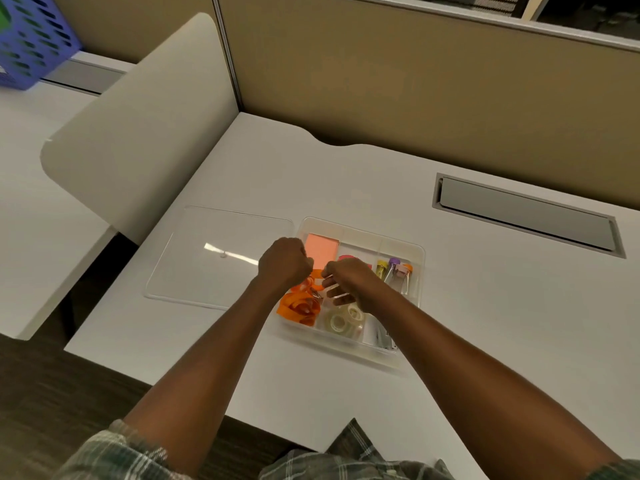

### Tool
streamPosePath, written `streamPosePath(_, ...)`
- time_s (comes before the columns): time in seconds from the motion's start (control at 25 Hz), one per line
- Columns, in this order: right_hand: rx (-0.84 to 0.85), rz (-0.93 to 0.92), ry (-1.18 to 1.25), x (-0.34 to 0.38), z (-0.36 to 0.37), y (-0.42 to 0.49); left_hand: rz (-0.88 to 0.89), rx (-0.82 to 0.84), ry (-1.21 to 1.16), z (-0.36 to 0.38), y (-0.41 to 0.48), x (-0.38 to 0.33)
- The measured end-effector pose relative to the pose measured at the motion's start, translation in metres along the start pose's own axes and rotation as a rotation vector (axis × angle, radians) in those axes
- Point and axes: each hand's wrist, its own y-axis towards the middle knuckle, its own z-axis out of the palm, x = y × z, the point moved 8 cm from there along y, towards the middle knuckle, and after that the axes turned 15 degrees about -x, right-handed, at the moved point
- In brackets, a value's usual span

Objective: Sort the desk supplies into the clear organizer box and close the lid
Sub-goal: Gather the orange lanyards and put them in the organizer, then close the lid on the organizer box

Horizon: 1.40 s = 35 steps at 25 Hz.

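Observation:
The clear organizer box (414, 252) sits open on the white desk, and its flat clear lid (207, 265) lies on the desk to its left. An orange lanyard (298, 308) is bunched in the front left compartment. My left hand (285, 261) is a closed fist over that compartment, gripping the strap's upper end. My right hand (346, 282) pinches the same strap from the right, its other fingers loosely spread. The box also holds a pink sticky-note pad (322, 247), clear tape rolls (343, 320), coloured-cap markers (394, 271) and a stapler (384, 337).
A beige partition wall (433, 98) runs along the desk's back edge, with a grey cable hatch (526, 216) at the back right. A cream divider panel (145, 133) stands at the left. A blue perforated basket (31, 39) sits on the neighbouring desk.

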Motion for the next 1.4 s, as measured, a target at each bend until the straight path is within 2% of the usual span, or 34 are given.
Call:
streamPosePath(0.04,-0.062,-0.079,-0.03,0.0,-0.008,0.002,0.054,0.011,-0.021,0.006,0.003,-0.007)
streamPosePath(0.16,-0.251,-0.373,-0.229,0.001,-0.037,0.004,0.193,0.116,0.116,0.03,0.0,-0.014)
streamPosePath(0.24,-0.384,-0.446,-0.292,-0.009,-0.063,0.008,0.198,-0.034,-0.01,0.023,-0.001,-0.01)
streamPosePath(0.32,-0.578,-0.457,-0.294,-0.024,-0.096,0.012,0.113,-0.27,-0.181,0.005,0.002,0.008)
streamPosePath(0.36,-0.683,-0.434,-0.319,-0.035,-0.113,0.012,0.018,-0.333,-0.22,0.001,0.004,0.025)
streamPosePath(0.44,-0.79,-0.31,-0.395,-0.065,-0.14,0.016,-0.191,-0.316,-0.235,0.006,0.009,0.063)
streamPosePath(0.52,-0.677,-0.168,-0.423,-0.098,-0.148,0.028,-0.285,-0.197,-0.188,0.023,0.008,0.09)
streamPosePath(0.64,-0.459,-0.135,-0.318,-0.12,-0.138,0.036,-0.244,-0.082,-0.148,0.042,0.0,0.097)
streamPosePath(0.84,-0.514,-0.1,-0.283,-0.131,-0.165,0.038,-0.141,0.011,-0.017,0.057,-0.008,0.074)
streamPosePath(1.08,-0.583,-0.025,-0.213,-0.171,-0.223,0.036,-0.228,-0.061,0.088,0.063,-0.016,0.058)
streamPosePath(1.24,-0.603,-0.001,-0.158,-0.19,-0.241,0.034,-0.176,-0.041,0.077,0.06,-0.013,0.039)
streamPosePath(1.4,-0.596,0.017,-0.166,-0.197,-0.249,0.034,-0.035,-0.199,0.024,0.022,0.003,-0.022)
